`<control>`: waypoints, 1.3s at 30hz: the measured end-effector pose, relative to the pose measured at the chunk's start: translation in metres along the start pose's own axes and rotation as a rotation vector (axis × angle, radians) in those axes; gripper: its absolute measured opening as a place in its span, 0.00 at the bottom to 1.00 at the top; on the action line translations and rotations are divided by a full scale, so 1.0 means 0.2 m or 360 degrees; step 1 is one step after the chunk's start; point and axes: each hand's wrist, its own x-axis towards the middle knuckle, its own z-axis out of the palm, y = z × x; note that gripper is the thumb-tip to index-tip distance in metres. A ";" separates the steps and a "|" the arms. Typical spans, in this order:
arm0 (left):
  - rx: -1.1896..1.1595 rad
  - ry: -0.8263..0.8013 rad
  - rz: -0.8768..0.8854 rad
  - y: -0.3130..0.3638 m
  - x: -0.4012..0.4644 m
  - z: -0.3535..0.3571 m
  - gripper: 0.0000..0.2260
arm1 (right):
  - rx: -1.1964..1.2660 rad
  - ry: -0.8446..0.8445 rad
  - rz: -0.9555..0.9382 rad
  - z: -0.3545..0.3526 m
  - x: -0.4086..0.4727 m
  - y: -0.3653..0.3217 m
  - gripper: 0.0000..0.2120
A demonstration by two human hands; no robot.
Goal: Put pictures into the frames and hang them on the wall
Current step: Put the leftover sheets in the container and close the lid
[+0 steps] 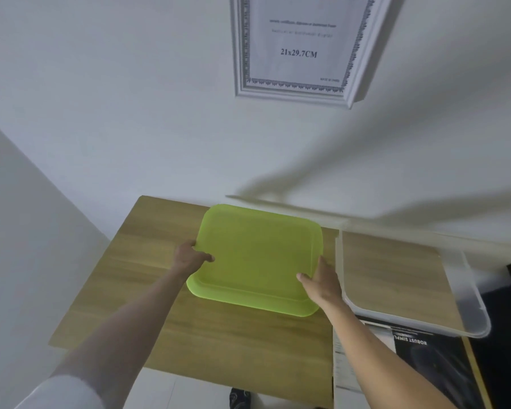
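Frame [295,45], white and ornate, already hangs on the wall at the top centre of the view, still showing what looks like its printed size sheet rather than any picture I can make out. My grip is lower down: left hand [189,256] pinches the left rim of the green tray [257,258], thumb over the lip and the other fingers hidden beneath, and right hand [322,280] grasps the right rim the same way near the front corner. Whether the tray rests on the wooden table [148,276] or sits just off it I cannot tell. Nothing lies in the tray that I can see, so I judge this step to be shifting it, most likely to make working room. To do that well I would keep both rims level and lift it off the wood instead of dragging it, with both thumbs kept firmly on the lips, since the plastic looks smooth and may slip. Just right of my right hand is a clear bin [466,293], its near-left corner almost touching my wrist; that is the main obstacle, so any sideways move should go left or toward me. Below the bin, at the lower right, lies a dark printed box [419,349], and beyond it something black I cannot identify. A shoe [239,398] shows under the table's front edge at bottom centre. Soft shadows cross the wall at the right.
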 end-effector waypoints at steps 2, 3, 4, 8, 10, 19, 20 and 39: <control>0.0023 -0.0006 -0.0020 -0.03 0.08 0.02 0.30 | -0.0002 -0.0050 0.0045 0.05 0.02 -0.02 0.43; 0.0044 -0.0001 -0.0026 -0.06 0.13 0.04 0.28 | 0.0019 -0.0084 0.0062 0.07 0.03 -0.03 0.45; 0.0068 -0.0002 -0.0040 -0.07 0.16 0.05 0.27 | 0.0044 -0.0121 0.0076 0.08 0.05 -0.03 0.47; 0.0148 0.0011 -0.0051 -0.09 0.23 0.09 0.23 | 0.0078 -0.0221 0.0067 0.12 0.10 -0.01 0.49; 0.0208 0.0021 -0.0026 -0.11 0.27 0.10 0.24 | 0.0049 -0.0216 0.0058 0.14 0.12 0.00 0.48; 0.0573 0.0163 0.0078 -0.10 0.23 0.14 0.29 | -0.0213 -0.0107 -0.0036 0.18 0.09 0.01 0.41; 0.0619 0.0241 0.0126 -0.09 0.17 0.15 0.30 | -0.0264 -0.0072 -0.0085 0.17 0.08 0.01 0.40; 0.0719 0.0004 0.0513 -0.06 -0.99 1.23 0.19 | -0.0324 0.0223 -0.1017 -0.32 -0.33 0.94 0.12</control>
